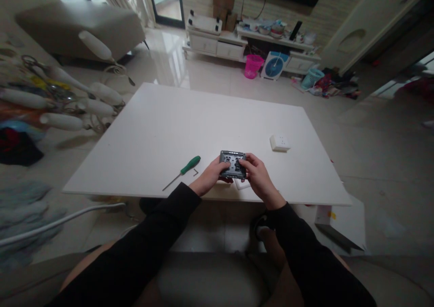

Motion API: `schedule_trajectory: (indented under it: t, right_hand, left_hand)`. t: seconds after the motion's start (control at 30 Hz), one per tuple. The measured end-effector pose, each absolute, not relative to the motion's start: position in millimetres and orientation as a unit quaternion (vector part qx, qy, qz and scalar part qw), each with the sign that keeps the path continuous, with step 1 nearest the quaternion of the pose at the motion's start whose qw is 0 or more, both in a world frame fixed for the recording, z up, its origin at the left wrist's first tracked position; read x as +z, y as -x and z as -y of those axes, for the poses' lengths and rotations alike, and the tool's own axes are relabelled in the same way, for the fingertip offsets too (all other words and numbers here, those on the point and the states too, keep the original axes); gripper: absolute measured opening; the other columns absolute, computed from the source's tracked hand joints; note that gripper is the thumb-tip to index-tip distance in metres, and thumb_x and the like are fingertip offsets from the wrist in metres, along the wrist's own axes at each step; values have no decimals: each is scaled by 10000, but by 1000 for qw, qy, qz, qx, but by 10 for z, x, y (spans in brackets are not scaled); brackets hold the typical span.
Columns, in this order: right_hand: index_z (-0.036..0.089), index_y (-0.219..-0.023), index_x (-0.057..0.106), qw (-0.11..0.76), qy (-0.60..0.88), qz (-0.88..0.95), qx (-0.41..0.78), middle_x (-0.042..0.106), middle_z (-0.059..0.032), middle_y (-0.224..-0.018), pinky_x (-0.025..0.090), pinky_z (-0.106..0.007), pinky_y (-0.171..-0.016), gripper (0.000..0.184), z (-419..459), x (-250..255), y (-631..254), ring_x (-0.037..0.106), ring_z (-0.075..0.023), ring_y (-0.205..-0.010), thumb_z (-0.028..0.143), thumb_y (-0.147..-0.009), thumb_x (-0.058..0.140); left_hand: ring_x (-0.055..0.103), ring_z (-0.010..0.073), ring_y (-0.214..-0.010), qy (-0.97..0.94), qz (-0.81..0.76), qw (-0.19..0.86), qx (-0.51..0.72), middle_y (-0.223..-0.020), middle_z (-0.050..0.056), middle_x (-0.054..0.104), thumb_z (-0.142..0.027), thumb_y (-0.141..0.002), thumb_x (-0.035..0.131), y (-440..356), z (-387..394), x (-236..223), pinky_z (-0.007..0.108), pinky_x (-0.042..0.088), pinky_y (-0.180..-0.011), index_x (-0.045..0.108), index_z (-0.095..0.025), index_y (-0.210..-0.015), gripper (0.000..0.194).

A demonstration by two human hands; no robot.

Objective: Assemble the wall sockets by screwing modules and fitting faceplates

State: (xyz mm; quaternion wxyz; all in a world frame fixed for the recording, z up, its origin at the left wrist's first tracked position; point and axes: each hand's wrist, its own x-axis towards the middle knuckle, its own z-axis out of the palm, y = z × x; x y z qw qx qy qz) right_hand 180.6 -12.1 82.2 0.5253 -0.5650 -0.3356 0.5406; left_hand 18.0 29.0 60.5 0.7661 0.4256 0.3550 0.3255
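Above the table's near edge, both hands hold a dark grey, squarish wall switch or socket panel (233, 164) with dark fittings in its middle; I cannot tell which kind. My left hand (214, 172) grips its left side, thumb on the face. On the right side, my right hand (257, 173) grips it with the thumb near the fittings. A flat white piece (242, 184) lies partly hidden below the panel. To the left rest a green-handled screwdriver (190, 164) and a small L-shaped metal piece (195, 172). A white socket box (280, 143) sits to the right.
The white table (190, 117) spans the space before me. An open white box (342, 221) stands on the floor by its right corner. Left of the table are white lamp arms (96, 44). A pink bin (253, 66) and a blue fan (274, 65) stand by the far cabinet.
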Motion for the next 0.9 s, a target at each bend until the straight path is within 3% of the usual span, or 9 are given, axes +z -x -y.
schedule_trajectory:
  t: [0.37, 0.57, 0.9]
  right_hand:
    - [246, -800, 542, 533, 564, 348, 527, 568, 73, -745, 396, -201, -290, 301, 140, 750, -1764, 468, -69, -438, 410, -711, 778]
    - [247, -778, 536, 537, 574, 357, 505, 561, 66, -742, 386, -207, -274, 277, 143, 763, -1765, 492, -84, -452, 392, -712, 763]
    - [232, -843, 575, 525, 575, 371, 506, 605, 53, -804, 453, -200, -313, 302, 171, 776, -1774, 546, -91, -518, 455, -744, 754]
  left_hand:
    - [707, 216, -716, -405, -338, 781, 334, -934, 107, 742, -321, -753, 650, -175, -270, 571, 307, 580, -545, 598, -149, -1066, 360]
    - [729, 256, -780, -397, -313, 797, 330, -1015, 126, 753, -349, -704, 655, -174, -272, 527, 314, 568, -553, 577, -146, -1114, 465]
    - [726, 262, -819, -384, -299, 807, 334, -982, 109, 745, -359, -715, 652, -161, -272, 516, 309, 562, -571, 576, -155, -1112, 453]
